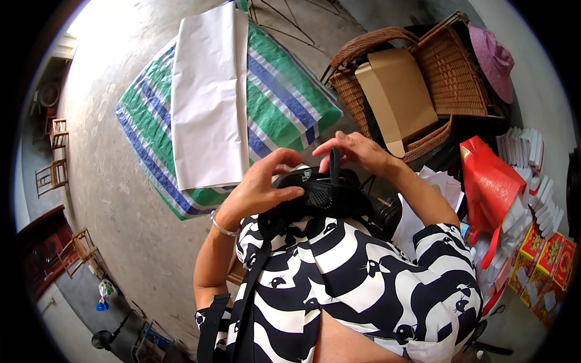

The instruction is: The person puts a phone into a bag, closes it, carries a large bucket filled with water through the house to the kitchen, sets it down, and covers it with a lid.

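Note:
A small black bag (318, 195) with a mesh side lies against the front of the patterned black-and-white top. My left hand (263, 181), with a bangle at its wrist, grips the left end of the bag, thumb on the near side and fingers curved over the far side. An upright black strap loop (334, 167) rises from the bag's top. Beside this loop is my right hand (354, 151), its fingers stretched out and apart, with one fingertip partly behind the strap.
White folded paper (209, 97) lies over a green, blue and white striped sheet (281, 91). Wicker baskets (451, 72) with a cardboard box (396, 94) stand at the upper right. A red bag (490, 181) and stacked packets are at the right. Small chairs (59, 175) stand far left.

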`<state>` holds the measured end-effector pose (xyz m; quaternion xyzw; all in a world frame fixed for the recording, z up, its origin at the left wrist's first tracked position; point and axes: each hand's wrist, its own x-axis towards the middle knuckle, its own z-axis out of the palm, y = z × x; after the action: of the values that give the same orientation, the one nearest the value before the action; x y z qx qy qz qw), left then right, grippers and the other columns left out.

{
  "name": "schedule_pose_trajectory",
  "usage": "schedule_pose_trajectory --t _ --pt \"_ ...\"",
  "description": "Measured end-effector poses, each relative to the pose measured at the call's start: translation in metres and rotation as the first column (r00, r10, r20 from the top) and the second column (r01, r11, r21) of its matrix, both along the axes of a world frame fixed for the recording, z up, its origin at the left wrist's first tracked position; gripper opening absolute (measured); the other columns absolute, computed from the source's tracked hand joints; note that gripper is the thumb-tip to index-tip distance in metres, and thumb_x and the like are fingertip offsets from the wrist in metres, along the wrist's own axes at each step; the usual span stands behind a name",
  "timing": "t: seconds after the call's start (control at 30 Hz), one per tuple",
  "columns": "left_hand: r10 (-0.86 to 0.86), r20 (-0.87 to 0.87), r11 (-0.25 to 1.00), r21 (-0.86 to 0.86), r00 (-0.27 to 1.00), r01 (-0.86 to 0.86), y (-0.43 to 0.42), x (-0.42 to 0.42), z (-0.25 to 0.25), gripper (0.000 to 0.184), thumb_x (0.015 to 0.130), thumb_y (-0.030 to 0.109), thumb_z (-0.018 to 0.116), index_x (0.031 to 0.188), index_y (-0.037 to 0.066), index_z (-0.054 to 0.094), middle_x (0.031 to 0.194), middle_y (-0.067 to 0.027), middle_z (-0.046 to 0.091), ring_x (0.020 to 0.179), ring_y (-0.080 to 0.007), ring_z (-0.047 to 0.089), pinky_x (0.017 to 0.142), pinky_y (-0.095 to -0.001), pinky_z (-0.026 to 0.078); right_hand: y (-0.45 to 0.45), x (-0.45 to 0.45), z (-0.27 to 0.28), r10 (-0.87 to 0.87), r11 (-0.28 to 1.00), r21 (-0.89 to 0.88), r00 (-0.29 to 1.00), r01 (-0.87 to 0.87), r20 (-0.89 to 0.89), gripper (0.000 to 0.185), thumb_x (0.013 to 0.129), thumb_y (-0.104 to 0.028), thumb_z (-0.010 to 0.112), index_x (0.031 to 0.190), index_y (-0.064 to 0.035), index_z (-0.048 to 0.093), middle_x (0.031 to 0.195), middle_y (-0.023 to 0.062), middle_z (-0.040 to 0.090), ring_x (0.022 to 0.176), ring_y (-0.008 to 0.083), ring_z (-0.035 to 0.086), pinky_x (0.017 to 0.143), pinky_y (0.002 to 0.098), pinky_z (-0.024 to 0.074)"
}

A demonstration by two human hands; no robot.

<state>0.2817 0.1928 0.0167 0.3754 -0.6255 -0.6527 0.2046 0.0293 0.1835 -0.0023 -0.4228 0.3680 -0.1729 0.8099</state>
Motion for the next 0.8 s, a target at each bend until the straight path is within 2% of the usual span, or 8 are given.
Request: schedule_pose_trajectory --t 0.03,0.1,0.13,0.23,0.43,0.6,0.73,0.8 --pt "-0.005 -0.002 1.000 0.000 1.000 0.005 0.000 0.003 0.003 0.037 0.072 0.009 0.067 0.104 0.001 0.052 0.099 -0.0052 0.056 0.092 -0.0159 0.056 0.087 -0.0289 0.044 -0.004 -0.001 -0.006 -0.005 1.000 0.000 1.000 0.005 -0.002 0.059 0.089 -0.050 0.038 0.114 0.0009 0.052 0.091 0.0093 0.061 0.086 0.0143 0.057 0.079 0.0289 0.0440" --pt "-0.046 0.256 0.999 -0.016 0.966 0.051 0.002 0.008 0.010 0.030 0.069 0.009 0.068 0.096 -0.001 0.057 0.083 -0.0089 0.060 0.078 -0.0194 0.059 0.072 -0.0295 0.047 -0.011 0.001 -0.021 0.083 0.996 0.021 0.990 -0.086 0.118 0.042 0.089 -0.035 0.044 0.105 0.0005 0.058 0.085 0.0079 0.062 0.080 0.0136 0.058 0.075 0.0265 0.0453" --pt "-0.024 0.236 0.998 -0.051 0.971 0.038 0.006 0.009 0.011 0.019 0.070 0.008 0.066 0.086 -0.001 0.060 0.071 -0.0097 0.059 0.068 -0.0194 0.059 0.064 -0.0290 0.047 -0.015 0.006 -0.025 0.139 0.989 0.039 0.989 -0.141 0.053 0.032 0.085 -0.023 0.050 0.103 0.0012 0.059 0.080 0.0050 0.061 0.075 0.0114 0.057 0.069 0.0215 0.0445" --pt "0.007 0.255 0.996 -0.087 0.967 0.016 0.010 0.007 0.015 0.015 0.070 0.006 0.065 0.082 -0.001 0.060 0.067 -0.0096 0.058 0.062 -0.0190 0.057 0.061 -0.0282 0.046 -0.027 0.023 -0.029 0.339 0.939 0.019 0.933 -0.343 0.118 0.028 0.083 -0.017 0.054 0.102 0.0014 0.060 0.078 0.0016 0.060 0.072 0.0074 0.055 0.064 0.0171 0.0422" --pt "0.045 0.221 0.994 -0.110 0.974 -0.021 0.013 0.007 0.014 0.012 0.068 0.002 0.065 0.079 -0.001 0.059 0.065 -0.0090 0.057 0.057 -0.0174 0.052 0.056 -0.0282 0.043 -0.035 0.050 -0.032 0.470 0.874 0.010 0.852 -0.485 0.231 0.029 0.081 -0.020 0.063 0.102 0.0003 0.061 0.080 0.0007 0.061 0.073 0.0059 0.054 0.064 0.0182 0.0432" --pt "0.069 0.191 0.992 -0.115 0.979 -0.047 0.016 0.009 0.009 0.013 0.068 0.000 0.064 0.079 -0.001 0.059 0.064 -0.0081 0.055 0.056 -0.0163 0.051 0.055 -0.0279 0.042 -0.039 0.052 -0.046 0.533 0.827 0.017 0.795 -0.561 0.290 0.020 0.081 -0.021 0.063 0.087 -0.0026 0.058 0.075 -0.0011 0.058 0.069 0.0049 0.052 0.063 0.0182 0.0417" --pt "0.071 0.182 0.993 -0.104 0.981 -0.052 0.014 0.010 0.007 0.012 0.068 -0.001 0.064 0.078 -0.002 0.058 0.064 -0.0074 0.053 0.057 -0.0153 0.050 0.055 -0.0273 0.041 -0.040 0.051 -0.047 0.552 0.831 -0.095 0.793 -0.548 0.258 0.019 0.080 -0.020 0.064 0.083 -0.0035 0.056 0.072 -0.0024 0.056 0.067 0.0042 0.050 0.062 0.0178 0.0405" --pt "0.069 0.176 0.995 -0.079 0.982 -0.056 0.014 0.011 0.007 0.012 0.068 -0.001 0.064 0.078 -0.002 0.058 0.064 -0.0072 0.054 0.057 -0.0151 0.050 0.055 -0.0271 0.041 -0.034 0.051 -0.052 0.436 0.900 -0.171 0.835 -0.402 0.334 0.024 0.078 -0.025 0.067 0.079 -0.0034 0.055 0.067 -0.0042 0.050 0.060 0.0041 0.044 0.053 0.0189 0.0349"
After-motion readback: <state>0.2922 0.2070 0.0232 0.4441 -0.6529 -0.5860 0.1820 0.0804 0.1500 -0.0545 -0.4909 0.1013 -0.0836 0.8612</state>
